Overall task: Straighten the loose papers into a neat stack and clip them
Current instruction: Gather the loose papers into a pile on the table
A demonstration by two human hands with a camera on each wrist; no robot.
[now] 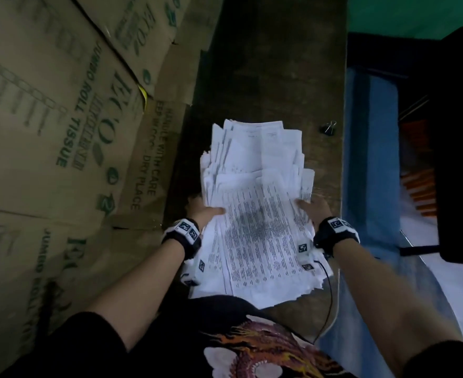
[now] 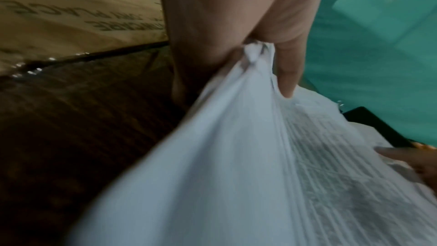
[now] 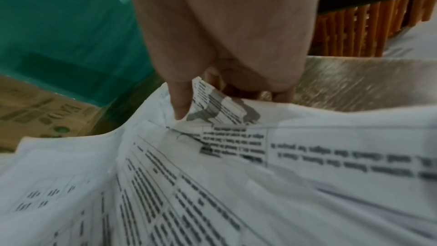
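Note:
A thick, uneven pile of printed white papers (image 1: 257, 203) is lifted over the dark wooden table (image 1: 274, 77), its sheets fanned out and misaligned. My left hand (image 1: 207, 212) grips the pile's left edge, thumb on top and fingers underneath; in the left wrist view the thumb (image 2: 287, 74) presses down on the bunched papers (image 2: 236, 156). My right hand (image 1: 313, 207) grips the right edge the same way, with its thumb (image 3: 181, 100) on the top sheet of the papers (image 3: 212, 175). A black binder clip (image 1: 329, 128) lies on the table beyond the pile, near the right edge.
Cardboard cartons (image 1: 61, 118) printed with green letters are stacked along the left of the table. To the right stand a blue surface (image 1: 369, 159) and a black panel (image 1: 456, 148). A thin cable (image 1: 329, 296) hangs from my right wrist.

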